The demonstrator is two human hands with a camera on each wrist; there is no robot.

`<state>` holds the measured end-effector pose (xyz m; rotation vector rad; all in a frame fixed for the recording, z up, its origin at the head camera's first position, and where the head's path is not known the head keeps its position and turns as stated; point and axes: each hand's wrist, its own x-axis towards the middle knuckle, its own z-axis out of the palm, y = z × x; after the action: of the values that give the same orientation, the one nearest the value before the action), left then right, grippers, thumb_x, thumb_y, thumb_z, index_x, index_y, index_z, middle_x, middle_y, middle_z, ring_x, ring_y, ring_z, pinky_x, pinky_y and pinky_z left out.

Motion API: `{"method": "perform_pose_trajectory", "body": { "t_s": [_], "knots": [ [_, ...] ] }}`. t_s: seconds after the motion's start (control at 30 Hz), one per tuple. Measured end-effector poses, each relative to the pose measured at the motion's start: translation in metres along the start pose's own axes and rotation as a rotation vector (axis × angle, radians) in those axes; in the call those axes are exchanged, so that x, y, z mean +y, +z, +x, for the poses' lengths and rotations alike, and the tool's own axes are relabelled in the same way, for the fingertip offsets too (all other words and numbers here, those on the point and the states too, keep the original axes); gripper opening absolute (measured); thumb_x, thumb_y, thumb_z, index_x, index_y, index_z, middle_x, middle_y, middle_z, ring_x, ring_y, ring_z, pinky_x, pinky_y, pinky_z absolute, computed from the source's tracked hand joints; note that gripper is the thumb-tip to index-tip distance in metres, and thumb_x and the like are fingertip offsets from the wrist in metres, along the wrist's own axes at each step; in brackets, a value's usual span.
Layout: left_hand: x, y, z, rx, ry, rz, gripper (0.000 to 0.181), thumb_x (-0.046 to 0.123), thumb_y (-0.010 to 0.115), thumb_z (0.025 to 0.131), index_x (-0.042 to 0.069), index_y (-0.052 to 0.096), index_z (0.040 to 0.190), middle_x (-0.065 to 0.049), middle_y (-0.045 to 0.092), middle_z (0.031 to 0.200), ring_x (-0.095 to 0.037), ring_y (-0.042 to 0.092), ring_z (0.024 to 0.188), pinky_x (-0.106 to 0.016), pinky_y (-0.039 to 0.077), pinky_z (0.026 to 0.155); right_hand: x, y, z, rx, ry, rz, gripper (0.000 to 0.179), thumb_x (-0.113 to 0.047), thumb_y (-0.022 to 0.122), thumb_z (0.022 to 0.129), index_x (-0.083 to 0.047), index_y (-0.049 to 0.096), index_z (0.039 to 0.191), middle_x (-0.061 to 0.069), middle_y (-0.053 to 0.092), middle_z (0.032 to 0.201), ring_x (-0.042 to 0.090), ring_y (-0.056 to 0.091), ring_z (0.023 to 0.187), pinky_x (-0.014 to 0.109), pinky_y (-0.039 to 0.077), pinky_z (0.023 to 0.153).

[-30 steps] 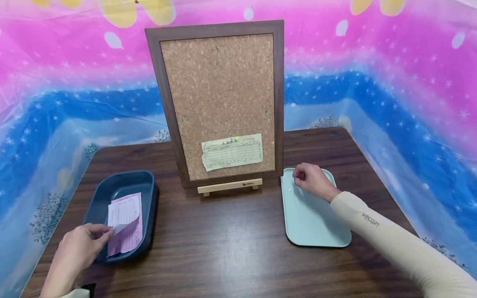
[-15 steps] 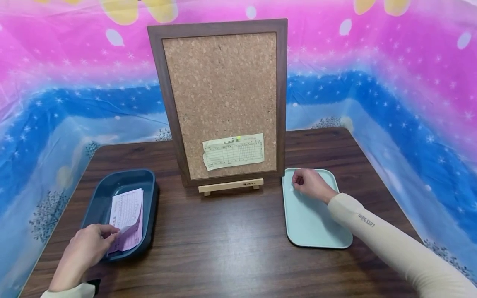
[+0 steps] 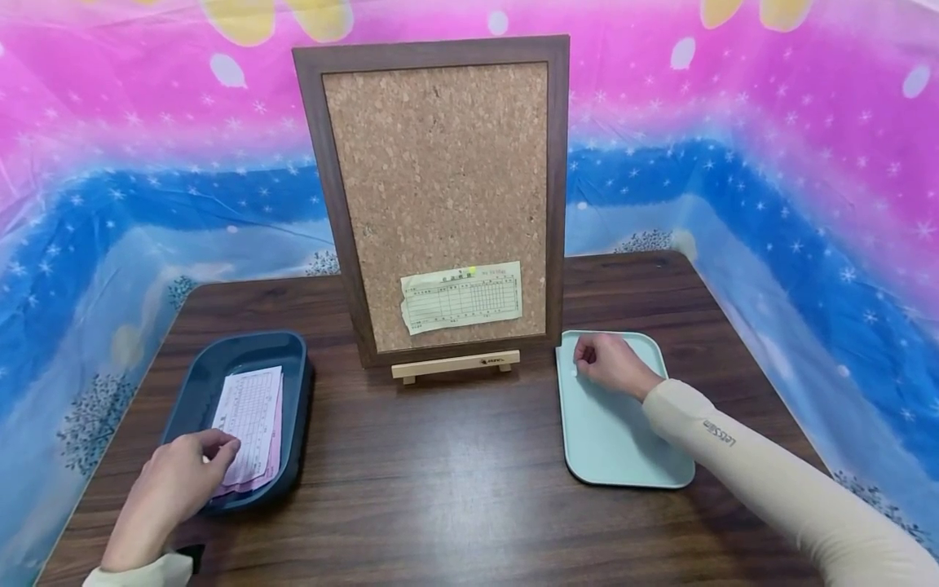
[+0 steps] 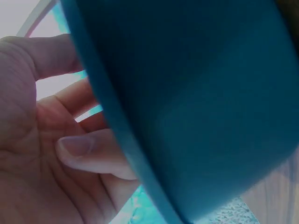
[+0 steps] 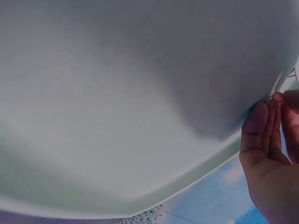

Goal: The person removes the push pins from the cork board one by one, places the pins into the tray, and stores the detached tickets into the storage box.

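My left hand point(image 3: 172, 477) reaches over the near left rim of a dark blue tray point(image 3: 293, 359). Thumb and forefinger pinch the left edge of a white printed slip point(image 3: 249, 408); in the left wrist view the tray's wall hides their tips. A pink slip point(image 3: 275, 452) lies beneath the white one. My right hand point(image 3: 612, 363) is over a pale green tray point(image 3: 623, 448), its fingers curled with the tips together at the tray's far left. A tiny white thing point(image 3: 574, 372) is at those fingertips, too small to name surely; the fingers partly hide what they pinch.
Between the trays a framed cork board point(image 3: 440, 163) leans on a small wooden easel point(image 3: 455, 367). Low on the board a pale green printed form point(image 3: 462, 297) hangs under a yellow pin point(image 3: 472, 270). The dark wood table point(image 3: 440, 473) ends at a printed cloth backdrop point(image 3: 638, 187).
The white slip's lifted, curled lower end has come down flat over the pink slip, and the slip has shifted away from me. My left hand moved slightly right; the right hand barely moved.
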<state>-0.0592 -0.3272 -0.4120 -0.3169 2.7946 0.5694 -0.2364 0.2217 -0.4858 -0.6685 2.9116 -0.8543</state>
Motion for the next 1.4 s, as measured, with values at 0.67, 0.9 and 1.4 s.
{"method": "perform_pose_trajectory", "body": {
  "t_s": [0.67, 0.9, 1.4],
  "knots": [
    [0.057, 0.007, 0.006, 0.357, 0.264, -0.181, 0.023, 0.02, 0.056, 0.095, 0.001, 0.067, 0.102, -0.008, 0.062, 0.082, -0.019, 0.049, 0.062, -0.032, 0.042, 0.053, -0.034, -0.007, -0.007, 0.305, -0.212, 0.011, 0.011, -0.006, 0.062, 0.085, -0.017, 0.059, 0.083, -0.005, 0.052, 0.082, 0.013, 0.05, 0.071, 0.029, 0.043, 0.061],
    [0.081, 0.005, 0.01, 0.409, 0.303, -0.218, 0.022, 0.021, 0.055, 0.095, 0.003, 0.068, 0.099, -0.007, 0.061, 0.077, -0.019, 0.049, 0.06, -0.032, 0.042, 0.053, -0.041, -0.007, -0.006, 0.299, -0.27, 0.008, 0.012, -0.007, 0.064, 0.085, -0.017, 0.059, 0.084, -0.006, 0.051, 0.082, 0.015, 0.05, 0.072, 0.028, 0.043, 0.062],
    [0.123, 0.012, 0.025, 0.422, 0.389, -0.33, 0.016, 0.017, 0.06, 0.093, 0.005, 0.065, 0.102, -0.007, 0.059, 0.081, -0.02, 0.049, 0.067, -0.033, 0.042, 0.058, -0.067, -0.002, 0.005, 0.334, -0.327, 0.037, 0.01, -0.004, 0.061, 0.086, -0.01, 0.06, 0.094, -0.003, 0.054, 0.086, 0.016, 0.054, 0.075, 0.031, 0.046, 0.063]
  ]
}}
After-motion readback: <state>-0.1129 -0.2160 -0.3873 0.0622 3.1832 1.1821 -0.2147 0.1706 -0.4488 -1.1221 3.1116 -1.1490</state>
